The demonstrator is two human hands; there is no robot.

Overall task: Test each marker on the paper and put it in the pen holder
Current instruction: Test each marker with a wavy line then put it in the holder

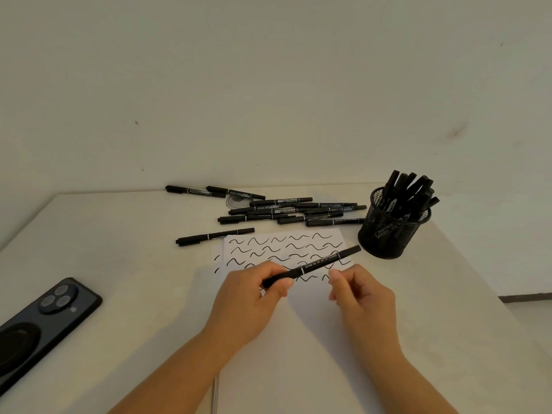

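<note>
Black mesh forms the pen holder (393,225), a round wire cup standing beyond and to the right of the grip, well apart from it. It already carries a dense cluster of capped markers, leaning outward against the rim. Judged from this, the task is past its midpoint but not complete.

Grip state: the left hand (254,297) pinches one end of a marker (313,266) between thumb and fingertips. The barrel runs up and to the right from the pinch, over the paper (313,330). The right hand (363,291) sits just beside the barrel, fingers loosely curled and holding nothing; whether a fingertip touches the barrel cannot be told. Both caps appear to be on.

Work remaining: a loose pile of markers (286,209) lies beyond the grip, and a single marker (215,236) lies up and to the left of it, at the paper's far edge.

Materials: the markers are slim, smooth, cylindrical, black with white print. The paper is matte white, its far portion filled with rows of short wavy test strokes. A glossy dark phone (44,321) lies far left of the grip on the pale table (134,258).
</note>
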